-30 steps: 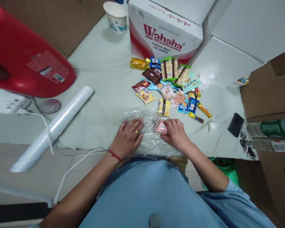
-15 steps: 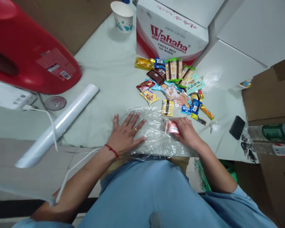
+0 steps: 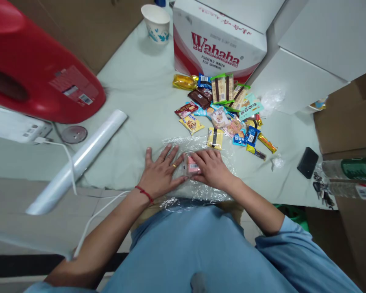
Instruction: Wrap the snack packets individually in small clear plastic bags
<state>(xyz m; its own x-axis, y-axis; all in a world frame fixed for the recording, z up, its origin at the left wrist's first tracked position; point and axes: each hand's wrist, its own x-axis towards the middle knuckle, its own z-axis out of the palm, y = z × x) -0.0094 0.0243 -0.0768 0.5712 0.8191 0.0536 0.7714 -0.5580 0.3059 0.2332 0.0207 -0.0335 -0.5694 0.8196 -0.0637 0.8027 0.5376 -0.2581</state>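
Note:
My left hand (image 3: pixel 161 173) lies flat with fingers spread, over the left edge of a sheet of clear plastic film (image 3: pixel 201 191) on the table. A small pink-wrapped snack packet (image 3: pixel 193 165) rests on the film beside my left thumb. My right hand (image 3: pixel 212 169) has its fingers and thumb around the packet's right side, covering part of it. Just beyond the film's middle sits a yellow snack packet with a dark stripe (image 3: pixel 215 138). Further back is a pile of wrapped snacks (image 3: pixel 219 117) in several colours.
Behind the snacks stands a white and red Wahaha carton (image 3: pixel 216 44), with a paper cup (image 3: pixel 156 30) to its left. A film roll (image 3: pixel 79 162), white cable (image 3: pixel 67 156) and red jug (image 3: pixel 49 73) are at left. A black case (image 3: pixel 307 162) and keys (image 3: pixel 322 191) lie at right.
My right hand has moved left across the film, bringing the pink packet close to my left thumb. My left hand stays spread in the same place.

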